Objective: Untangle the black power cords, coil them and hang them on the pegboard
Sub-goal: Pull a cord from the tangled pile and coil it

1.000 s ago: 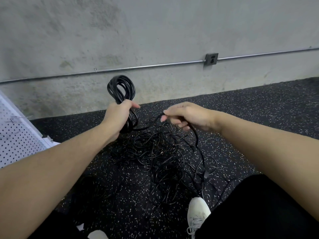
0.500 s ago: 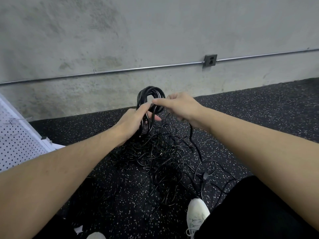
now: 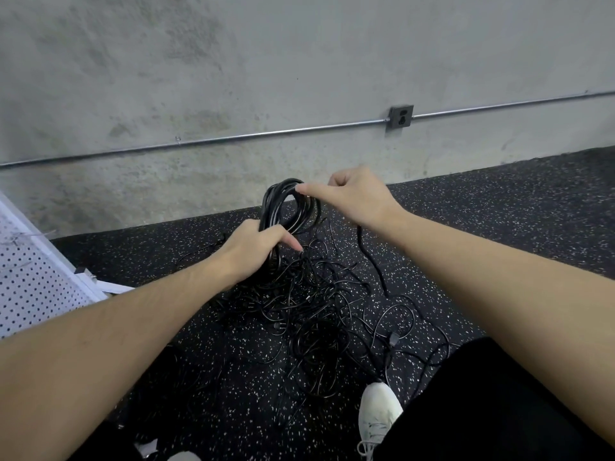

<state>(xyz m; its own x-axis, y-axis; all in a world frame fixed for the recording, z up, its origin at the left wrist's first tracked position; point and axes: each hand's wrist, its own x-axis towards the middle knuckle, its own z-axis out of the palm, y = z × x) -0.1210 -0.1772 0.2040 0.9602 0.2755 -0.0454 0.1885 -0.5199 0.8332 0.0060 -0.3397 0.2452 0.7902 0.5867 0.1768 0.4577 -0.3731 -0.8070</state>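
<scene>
Over the tangle: left hand [image 3: 256, 247] grips the coil [image 3: 286, 207] upright, keeping its loops together.
Right hand [image 3: 352, 197]: pinches cord onto the coil's top, adding a loop.
Cords [image 3: 312, 314]: mostly still knotted on the floor [image 3: 499, 207].
Pegboard [image 3: 30, 287]: leaning at left, nothing coiled on it yet.

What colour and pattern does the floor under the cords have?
The floor is black with small white speckles, seen in the head view, the only one.

Grey outlet box [image 3: 401, 116] on conduit [image 3: 233, 138]; white shoe [image 3: 379, 414] on speckled floor [image 3: 499, 207]
</scene>
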